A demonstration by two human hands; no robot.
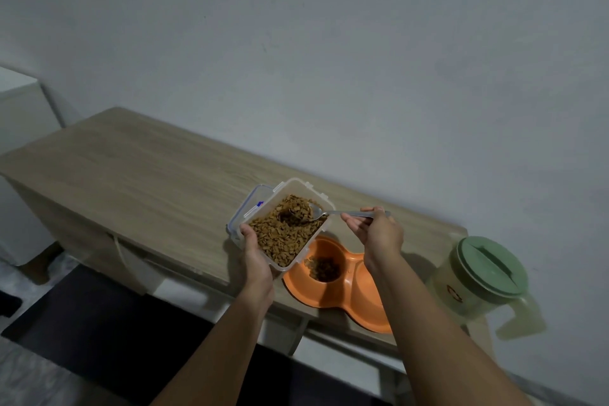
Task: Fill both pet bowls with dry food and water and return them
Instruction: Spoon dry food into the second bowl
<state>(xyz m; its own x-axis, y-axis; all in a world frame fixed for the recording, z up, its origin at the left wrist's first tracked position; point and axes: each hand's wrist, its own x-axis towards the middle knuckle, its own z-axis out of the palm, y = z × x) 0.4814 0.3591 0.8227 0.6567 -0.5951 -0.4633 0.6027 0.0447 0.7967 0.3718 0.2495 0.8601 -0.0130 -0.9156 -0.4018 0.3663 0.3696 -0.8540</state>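
Dim room: plain grey-white wall (pixel 296 43) fills the upper frame; light wood-grain table (pixel 131 168) crosses the middle; dark floor (pixel 99 323) lower left.

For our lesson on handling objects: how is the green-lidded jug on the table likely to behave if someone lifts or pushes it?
The jug looks like rigid plastic, so it should stay stiff. If its pale body holds water, which I cannot confirm, it may feel heavy. Its broad body should resist tipping, and the side handle offers a firm hold. The green lid appears seated, so spills seem unlikely.
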